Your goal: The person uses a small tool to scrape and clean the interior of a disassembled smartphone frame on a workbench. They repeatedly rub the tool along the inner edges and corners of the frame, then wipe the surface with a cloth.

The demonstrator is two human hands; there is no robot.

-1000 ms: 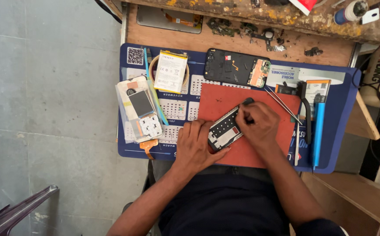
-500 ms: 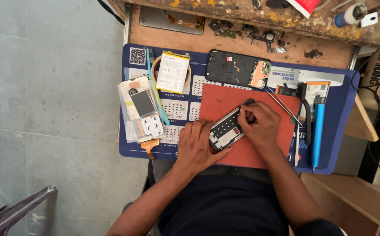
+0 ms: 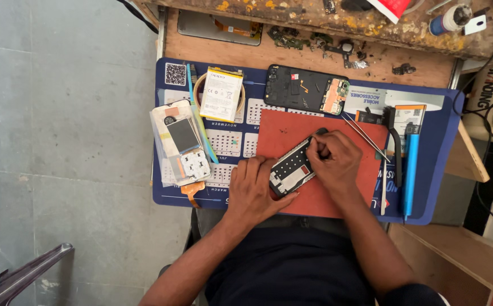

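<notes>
On the red mat (image 3: 337,198) atop the worktop (image 3: 314,56), both hands clamp a stripped phone frame (image 3: 292,170): left hand (image 3: 255,190) pins its lower end, right hand (image 3: 331,161) presses its upper end beside tweezers (image 3: 365,136).

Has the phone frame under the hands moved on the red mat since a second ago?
No. The phone frame lies at the same slant on the red mat, held by the left hand and right hand.
</notes>
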